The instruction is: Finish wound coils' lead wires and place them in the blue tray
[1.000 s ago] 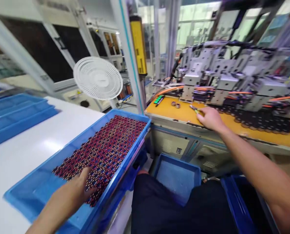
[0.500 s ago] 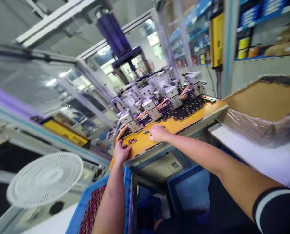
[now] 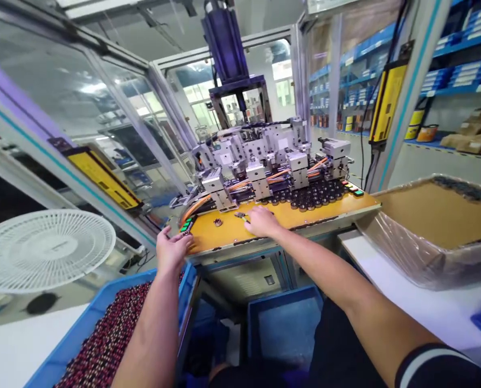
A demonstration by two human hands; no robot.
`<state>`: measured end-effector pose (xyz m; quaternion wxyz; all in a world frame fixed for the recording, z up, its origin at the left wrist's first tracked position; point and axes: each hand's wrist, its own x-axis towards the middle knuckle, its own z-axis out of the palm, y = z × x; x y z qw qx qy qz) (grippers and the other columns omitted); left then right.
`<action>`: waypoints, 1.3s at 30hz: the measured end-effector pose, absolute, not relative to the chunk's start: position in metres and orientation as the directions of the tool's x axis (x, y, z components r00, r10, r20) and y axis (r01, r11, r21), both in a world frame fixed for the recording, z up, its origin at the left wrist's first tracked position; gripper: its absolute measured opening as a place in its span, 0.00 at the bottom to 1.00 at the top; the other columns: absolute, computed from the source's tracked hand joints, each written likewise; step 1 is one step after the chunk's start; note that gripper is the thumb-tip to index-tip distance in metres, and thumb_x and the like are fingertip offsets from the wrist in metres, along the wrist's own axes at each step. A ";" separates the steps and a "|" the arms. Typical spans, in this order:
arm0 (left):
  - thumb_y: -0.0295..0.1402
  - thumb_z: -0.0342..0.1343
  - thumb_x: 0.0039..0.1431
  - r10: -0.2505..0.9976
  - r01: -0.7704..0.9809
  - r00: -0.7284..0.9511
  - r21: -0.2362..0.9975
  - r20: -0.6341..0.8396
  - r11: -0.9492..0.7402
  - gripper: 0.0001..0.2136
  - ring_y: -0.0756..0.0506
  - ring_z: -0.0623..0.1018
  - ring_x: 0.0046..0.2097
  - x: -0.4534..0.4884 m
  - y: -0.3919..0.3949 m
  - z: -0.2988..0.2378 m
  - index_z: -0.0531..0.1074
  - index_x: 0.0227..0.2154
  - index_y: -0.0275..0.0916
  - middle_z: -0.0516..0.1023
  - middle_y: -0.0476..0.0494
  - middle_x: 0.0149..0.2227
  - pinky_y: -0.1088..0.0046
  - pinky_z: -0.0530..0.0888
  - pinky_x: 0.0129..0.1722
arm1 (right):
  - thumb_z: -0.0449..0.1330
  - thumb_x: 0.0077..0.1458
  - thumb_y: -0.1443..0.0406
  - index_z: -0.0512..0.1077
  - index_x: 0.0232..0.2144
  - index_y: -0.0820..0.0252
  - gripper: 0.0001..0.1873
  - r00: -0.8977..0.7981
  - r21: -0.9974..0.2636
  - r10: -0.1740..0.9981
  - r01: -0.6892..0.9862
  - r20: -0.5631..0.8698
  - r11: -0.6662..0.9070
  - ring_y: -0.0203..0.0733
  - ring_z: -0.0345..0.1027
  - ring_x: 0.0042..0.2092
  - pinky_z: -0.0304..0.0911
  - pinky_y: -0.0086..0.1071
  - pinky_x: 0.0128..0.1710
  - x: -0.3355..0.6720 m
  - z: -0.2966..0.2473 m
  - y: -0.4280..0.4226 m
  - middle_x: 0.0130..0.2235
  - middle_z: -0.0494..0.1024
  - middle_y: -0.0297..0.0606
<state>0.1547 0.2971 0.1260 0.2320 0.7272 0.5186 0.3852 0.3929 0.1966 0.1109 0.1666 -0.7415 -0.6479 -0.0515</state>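
Observation:
My left hand is at the left end of the yellow worktop, beside a row of green-lit buttons. Its fingers are curled around a small dark round part, partly hidden by them. My right hand is closed over the worktop around a small pair of pliers with a yellow-green handle, jaws pointing left. Between the hands, a similar small round part lies on the worktop. Behind them stands a machine fixture with several metal blocks and orange tubes.
Many black rings cluster on the right of the worktop. A blue bin of small dark-red parts is at lower left, near a white fan. A plastic-lined carton stands right. Yellow light-curtain bars flank the machine.
My left hand has moved left from the worktop's front edge to near the green buttons, with a small round part at its fingers. My right hand still holds the pliers. The camera view has levelled.

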 end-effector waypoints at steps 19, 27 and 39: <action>0.25 0.63 0.56 0.867 -0.005 0.373 0.935 0.331 -0.355 0.36 0.47 0.83 0.43 0.088 0.052 0.067 0.54 0.63 0.51 0.82 0.47 0.44 0.66 0.81 0.47 | 0.53 0.64 0.71 0.74 0.49 0.66 0.14 -0.550 -0.192 0.558 0.584 0.621 0.789 0.39 0.70 0.56 0.67 0.34 0.58 0.320 0.140 0.041 0.55 0.75 0.48; 0.25 0.62 0.58 0.841 -0.031 0.416 0.930 0.346 -0.367 0.33 0.44 0.84 0.45 0.097 0.033 0.057 0.58 0.63 0.48 0.81 0.43 0.47 0.68 0.82 0.45 | 0.49 0.63 0.75 0.67 0.59 0.64 0.23 -0.744 0.049 0.580 0.628 0.331 0.777 0.43 0.74 0.48 0.71 0.37 0.44 0.314 0.132 0.011 0.64 0.64 0.55; 0.20 0.64 0.54 0.832 -0.127 0.495 0.968 0.251 -0.216 0.31 0.52 0.81 0.39 0.096 0.022 0.054 0.65 0.58 0.52 0.76 0.47 0.48 0.77 0.80 0.42 | 0.46 0.67 0.71 0.70 0.31 0.63 0.16 -0.741 -0.016 0.589 0.618 0.321 0.786 0.38 0.61 0.31 0.56 0.33 0.30 0.308 0.115 -0.003 0.30 0.71 0.38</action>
